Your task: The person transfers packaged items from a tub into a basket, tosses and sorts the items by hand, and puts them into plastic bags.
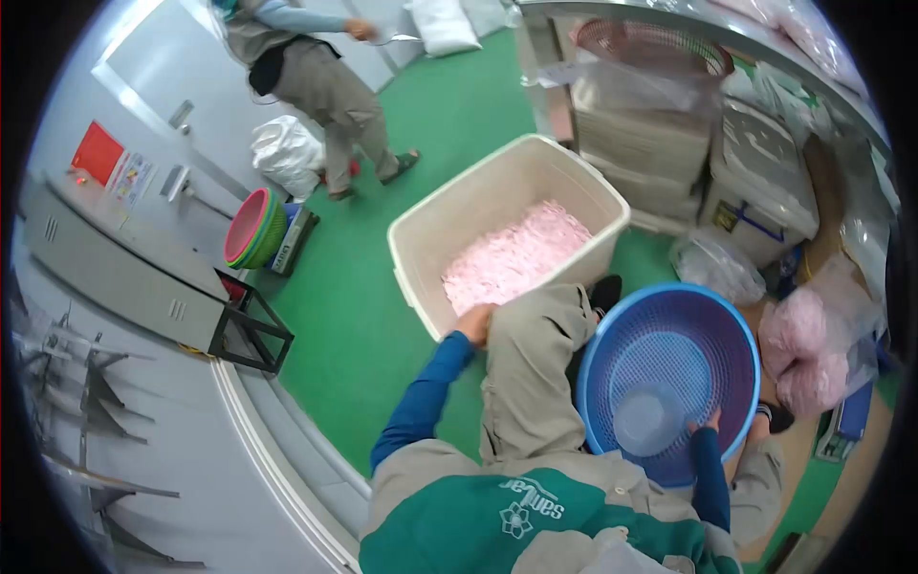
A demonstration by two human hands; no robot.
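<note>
Bowl [643,423] sits inside the blue basket [612,349], the right hand [706,422] at its edge; whether it grips, I can't tell. The left hand [475,324], equally unclear, is at the knee [537,316], beside the tub [430,230] of pink pieces [519,253].

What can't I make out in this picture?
In the head view:
Left hand: fingertips hidden by the trouser leg.
Right hand: too small to tell whether it touches the clear bowl.
Pink pieces: too small to identify.
Co-worker: head cut off by the top edge.
Co-worker's held item: blurred.
</note>
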